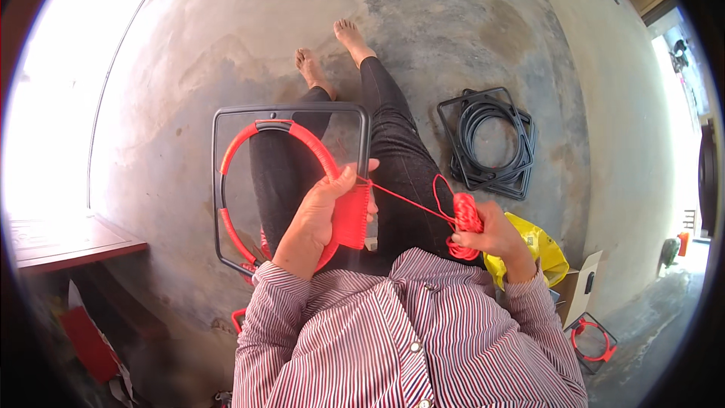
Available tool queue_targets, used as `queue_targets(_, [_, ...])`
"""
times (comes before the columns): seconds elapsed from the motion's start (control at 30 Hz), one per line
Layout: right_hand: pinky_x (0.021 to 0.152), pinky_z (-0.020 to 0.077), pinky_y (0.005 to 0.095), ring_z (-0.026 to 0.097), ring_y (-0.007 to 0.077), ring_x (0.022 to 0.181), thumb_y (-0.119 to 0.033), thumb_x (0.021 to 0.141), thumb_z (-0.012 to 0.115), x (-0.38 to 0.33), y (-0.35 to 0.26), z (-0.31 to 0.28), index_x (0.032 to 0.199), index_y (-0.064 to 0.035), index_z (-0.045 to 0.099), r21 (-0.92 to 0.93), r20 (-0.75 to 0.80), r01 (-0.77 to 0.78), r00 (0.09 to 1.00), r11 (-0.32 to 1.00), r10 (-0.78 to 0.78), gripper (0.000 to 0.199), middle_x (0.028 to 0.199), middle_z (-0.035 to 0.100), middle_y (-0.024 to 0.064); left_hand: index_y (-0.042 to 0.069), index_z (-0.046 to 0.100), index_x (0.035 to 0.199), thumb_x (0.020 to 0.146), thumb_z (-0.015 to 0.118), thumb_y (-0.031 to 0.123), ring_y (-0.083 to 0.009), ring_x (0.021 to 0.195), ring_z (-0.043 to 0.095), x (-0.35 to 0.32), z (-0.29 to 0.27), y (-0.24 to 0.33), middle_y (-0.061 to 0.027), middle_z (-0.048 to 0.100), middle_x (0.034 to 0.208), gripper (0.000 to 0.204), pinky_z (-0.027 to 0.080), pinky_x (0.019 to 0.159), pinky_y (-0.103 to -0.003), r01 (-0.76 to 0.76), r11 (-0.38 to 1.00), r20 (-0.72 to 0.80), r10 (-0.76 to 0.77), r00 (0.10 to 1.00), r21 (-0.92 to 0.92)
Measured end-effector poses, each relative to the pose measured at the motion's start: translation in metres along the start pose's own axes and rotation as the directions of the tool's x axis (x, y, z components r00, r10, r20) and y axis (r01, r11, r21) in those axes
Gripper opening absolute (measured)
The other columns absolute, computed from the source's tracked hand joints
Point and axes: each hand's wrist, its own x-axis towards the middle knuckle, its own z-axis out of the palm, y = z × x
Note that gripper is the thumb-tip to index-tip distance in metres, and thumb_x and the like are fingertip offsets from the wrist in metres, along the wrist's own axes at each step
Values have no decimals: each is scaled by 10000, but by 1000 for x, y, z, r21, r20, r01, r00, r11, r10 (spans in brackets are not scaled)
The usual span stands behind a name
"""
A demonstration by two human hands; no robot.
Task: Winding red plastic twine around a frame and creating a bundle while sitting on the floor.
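A black square frame with a round ring inside [217, 143] rests over my lap, and red cord is wrapped closely around much of its ring. My left hand [321, 208] is closed on the ring's right side, thumb over the dense red cord wrapping [350, 219]. From there a strand of red cord [408, 200] runs taut to the right, with a loose loop near its end. It leads to a bundle of red cord [467, 215], which my right hand [491, 236] grips beside my right thigh. The fingertips of my left hand show partly behind the frame's right bar.
Several bare black frames [491, 143] lie stacked on the concrete floor to the right. A yellow plastic bag [536, 249] and a cardboard box [581, 287] sit by my right elbow, with another red-wrapped frame [593, 341] behind them. A low reddish table [75, 242] stands at left.
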Motion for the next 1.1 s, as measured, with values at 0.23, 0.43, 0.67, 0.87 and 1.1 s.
queue_targets(0.23, [580, 381, 244, 455, 50, 614, -138, 760, 758, -19, 15, 19, 738, -54, 560, 418, -148, -66, 979, 906, 140, 216, 666, 517, -47, 37, 585, 950, 846, 643, 142, -252, 604, 636, 8, -11, -9, -134, 629, 743, 159, 546, 536, -388, -41, 993, -146, 25, 989, -109])
queue_targets(0.43, [643, 452, 243, 552, 84, 658, -118, 784, 693, 11, 43, 6, 905, -15, 602, 448, -211, -136, 944, 883, 253, 183, 743, 615, 12, 32, 572, 932, 838, 626, 160, -288, 638, 645, 17, -30, -19, -172, 641, 885, 167, 552, 581, -398, 32, 999, -32, -33, 999, -30])
queue_targets(0.67, [746, 497, 309, 628, 175, 812, -100, 813, 608, 76, -7, -17, 1129, 21, 493, 268, -379, 106, 925, 957, 4, 357, 1043, 635, 93, -9, 582, 1086, 897, 562, 258, -261, 791, 649, 6, -20, -17, -155, 614, 1004, 328, 554, 680, -382, -47, 999, -29, 47, 998, 6])
queue_targets(0.87, [742, 497, 397, 643, 310, 884, -156, 774, 638, 117, -108, 11, 992, -75, 629, -561, -204, 363, 810, 744, -549, 232, 951, 658, 65, 44, 445, 1331, 909, 548, 188, -233, 987, 597, 13, -23, -27, -82, 509, 1284, 458, 528, 824, -372, -387, 921, -101, 382, 919, -40])
queue_targets(1.1, [857, 413, 426, 605, 193, 970, -249, 769, 680, 161, -103, 49, 926, -130, 701, -879, 312, 450, 792, 156, -525, 197, 881, 660, -3, 103, 186, 1509, 863, 557, 118, -251, 1153, 512, 14, -25, -30, -118, 441, 1376, 745, 470, 939, -394, -515, 856, 7, 516, 857, 40])
